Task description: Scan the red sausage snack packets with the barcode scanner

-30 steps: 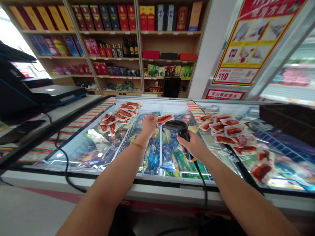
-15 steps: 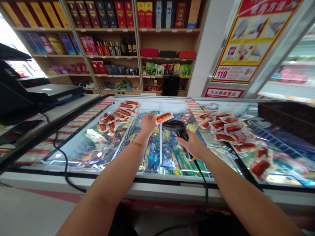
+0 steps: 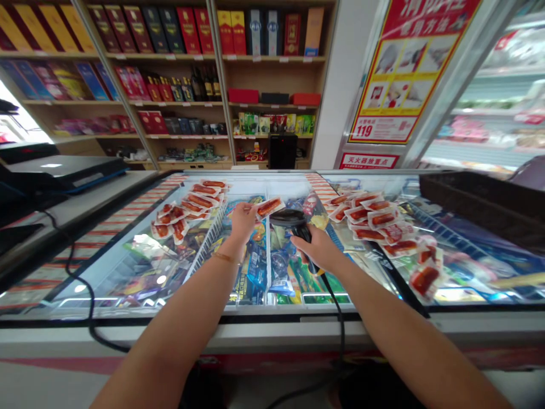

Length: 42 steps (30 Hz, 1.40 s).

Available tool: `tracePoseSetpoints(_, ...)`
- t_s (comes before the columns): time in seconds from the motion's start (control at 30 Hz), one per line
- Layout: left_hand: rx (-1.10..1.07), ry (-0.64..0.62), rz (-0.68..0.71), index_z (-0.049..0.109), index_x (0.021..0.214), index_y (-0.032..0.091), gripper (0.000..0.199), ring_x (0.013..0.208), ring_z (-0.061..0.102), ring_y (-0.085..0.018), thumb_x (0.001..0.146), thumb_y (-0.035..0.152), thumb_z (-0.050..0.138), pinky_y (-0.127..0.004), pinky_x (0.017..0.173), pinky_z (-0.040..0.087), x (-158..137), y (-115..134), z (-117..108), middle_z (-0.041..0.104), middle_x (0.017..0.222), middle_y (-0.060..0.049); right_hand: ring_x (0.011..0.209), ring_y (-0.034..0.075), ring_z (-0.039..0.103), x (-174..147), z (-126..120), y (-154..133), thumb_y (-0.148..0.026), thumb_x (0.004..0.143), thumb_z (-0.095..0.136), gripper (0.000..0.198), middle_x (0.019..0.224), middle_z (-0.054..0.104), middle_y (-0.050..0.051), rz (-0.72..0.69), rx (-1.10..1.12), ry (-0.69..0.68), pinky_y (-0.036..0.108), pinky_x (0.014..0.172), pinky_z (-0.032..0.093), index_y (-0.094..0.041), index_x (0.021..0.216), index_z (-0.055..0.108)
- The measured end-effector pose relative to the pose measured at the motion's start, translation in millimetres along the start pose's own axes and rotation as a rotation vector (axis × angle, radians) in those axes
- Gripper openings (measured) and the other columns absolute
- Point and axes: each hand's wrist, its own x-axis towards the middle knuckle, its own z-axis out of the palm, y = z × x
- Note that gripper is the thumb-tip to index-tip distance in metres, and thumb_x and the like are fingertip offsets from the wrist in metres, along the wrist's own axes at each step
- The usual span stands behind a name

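Observation:
My left hand [image 3: 244, 220] pinches the near end of a packaged sausage [image 3: 269, 208], a reddish-brown sausage in a clear and white wrapper. Wrapped in my right hand [image 3: 317, 245] is the handle of a black barcode scanner [image 3: 293, 220], whose head lies just right of the packet. Both are held above the glass lid of a chest freezer [image 3: 149, 267]. More wrapped sausages lie on the glass in two groups: a left pile [image 3: 198, 200] and a larger right pile [image 3: 383, 218]. The scanner's cable [image 3: 339, 307] hangs down over the freezer's front edge.
A dark brown crate [image 3: 481, 199] rests on the freezer's right side. At the left stand a flat grey-topped device [image 3: 63, 170] and a loose black cable [image 3: 90, 295]. Beyond the freezer are wooden shelves [image 3: 272, 59] with boxes and bottles, and a red and yellow wall sign [image 3: 409, 74].
The whole view has shifted, so the scene sits further left and more of the right side shows. Both hands keep their holds on the sausage packet and the scanner.

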Motion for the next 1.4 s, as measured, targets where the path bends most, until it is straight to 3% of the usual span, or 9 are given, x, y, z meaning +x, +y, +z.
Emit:
tracePoseSetpoints(0.27,-0.026,-0.033,-0.010,0.055,0.086,0.018,0.009,0.065,0.069,-0.017,0.082,0.025,0.060,-0.031,0.058,0.059,-17,9,8,0.068,0.080,-0.003,0.040,0.012,0.056,2,-10,-6,-0.037,0.083,0.060,0.019,0.059,0.056,-0.005,0.030,0.090,0.078,0.024,0.042,0.046,-0.021,0.087,0.051)
tracePoseSetpoints(0.43,-0.014,-0.166,-0.025,0.055,0.081,0.019,0.005,0.058,0.064,-0.016,0.082,0.022,0.059,-0.032,0.055,0.058,-39,26,35,0.065,0.072,-0.001,0.041,0.013,0.058,-4,-45,-12,-0.036,0.082,0.060,0.019,0.063,0.060,-0.003,0.037,0.052,0.164,0.024,0.042,0.046,-0.020,0.089,0.052)
tracePoseSetpoints(0.6,-0.038,-0.321,-0.040,0.056,0.081,0.020,0.005,0.055,0.061,-0.013,0.083,0.020,0.060,-0.031,0.054,0.057,-68,51,86,0.062,0.071,0.001,0.040,0.012,0.056,-25,-99,2,-0.036,0.080,0.064,0.021,0.060,0.058,-0.004,0.072,0.053,0.298,0.024,0.040,0.045,-0.020,0.086,0.051)
tracePoseSetpoints(0.8,-0.142,-0.457,-0.012,0.056,0.083,0.018,0.005,0.056,0.061,-0.013,0.085,0.019,0.060,-0.030,0.057,0.058,-99,69,174,0.062,0.071,0.001,0.038,0.013,0.053,-54,-162,22,-0.039,0.078,0.066,0.024,0.057,0.059,-0.002,0.097,0.089,0.518,0.026,0.039,0.045,-0.021,0.081,0.051)
tracePoseSetpoints(0.93,0.017,-0.466,0.184,0.060,0.085,0.019,0.006,0.071,0.066,-0.016,0.089,0.023,0.058,-0.032,0.071,0.058,-115,71,228,0.068,0.079,-0.003,0.040,0.014,0.054,-68,-189,33,-0.040,0.075,0.070,0.027,0.056,0.059,0.000,0.126,0.092,0.627,0.026,0.038,0.044,-0.020,0.081,0.054)
tracePoseSetpoints(1.03,0.241,-0.474,0.384,0.064,0.087,0.019,0.010,0.088,0.067,-0.020,0.091,0.023,0.055,-0.035,0.085,0.054,-127,75,251,0.071,0.091,-0.007,0.039,0.014,0.054,-74,-198,42,-0.042,0.073,0.071,0.029,0.056,0.059,0.000,0.149,0.105,0.681,0.026,0.038,0.044,-0.019,0.083,0.055)
tracePoseSetpoints(1.2,0.613,-0.581,0.615,0.070,0.090,0.018,0.016,0.103,0.064,-0.026,0.091,0.022,0.054,-0.038,0.092,0.049,-139,80,260,0.071,0.102,-0.013,0.040,0.015,0.055,-78,-198,52,-0.038,0.074,0.070,0.025,0.056,0.058,-0.001,0.212,0.171,0.671,0.028,0.038,0.047,-0.021,0.082,0.053)
tracePoseSetpoints(1.4,0.663,-0.704,0.796,0.073,0.104,0.018,0.026,0.106,0.061,-0.027,0.083,0.035,0.070,-0.036,0.092,0.050,-128,73,235,0.067,0.108,-0.012,0.039,0.016,0.053,-71,-190,52,-0.037,0.074,0.068,0.022,0.054,0.057,-0.001,0.237,0.136,0.660,0.029,0.037,0.045,-0.023,0.076,0.051)
